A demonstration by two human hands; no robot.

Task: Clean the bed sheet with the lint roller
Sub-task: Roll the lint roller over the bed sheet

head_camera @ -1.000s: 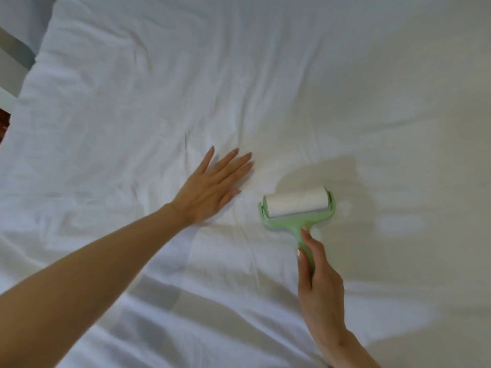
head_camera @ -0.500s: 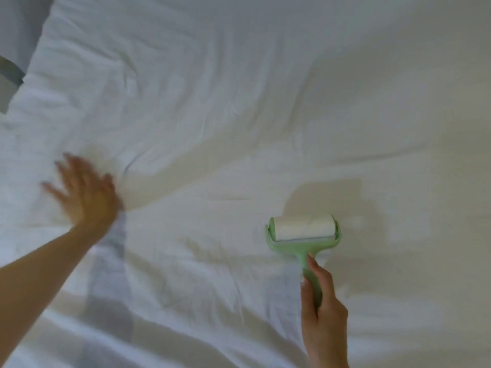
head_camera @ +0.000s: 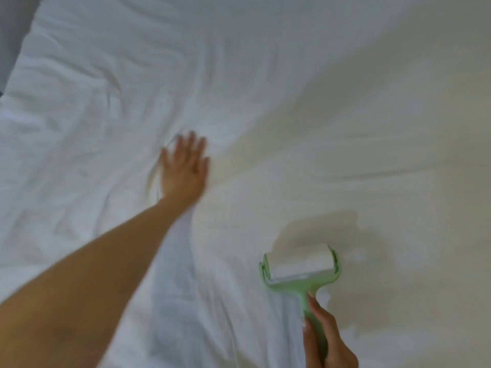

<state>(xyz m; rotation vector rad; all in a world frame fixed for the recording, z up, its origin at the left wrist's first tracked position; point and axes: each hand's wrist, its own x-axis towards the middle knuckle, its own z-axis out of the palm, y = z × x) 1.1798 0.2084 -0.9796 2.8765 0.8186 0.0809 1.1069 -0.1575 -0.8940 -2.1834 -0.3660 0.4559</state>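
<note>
A wrinkled white bed sheet (head_camera: 265, 88) fills almost the whole view. A lint roller (head_camera: 300, 264) with a pale green frame and a white sticky drum rests on the sheet at the lower right. My right hand (head_camera: 325, 341) is closed around its green handle, at the bottom edge of the view. My left hand (head_camera: 184, 168) lies flat on the sheet left of centre, fingers apart and blurred by motion, with folds bunched along its left side. The arm reaches in from the lower left.
The left edge of the bed shows at the upper left, with a grey strip (head_camera: 13, 35) beyond it. Creases run across the left half of the sheet; the right half lies smoother.
My left hand swept out to the far left, then came back toward the centre of the sheet. The lint roller has drawn back toward me, lower in the view.
</note>
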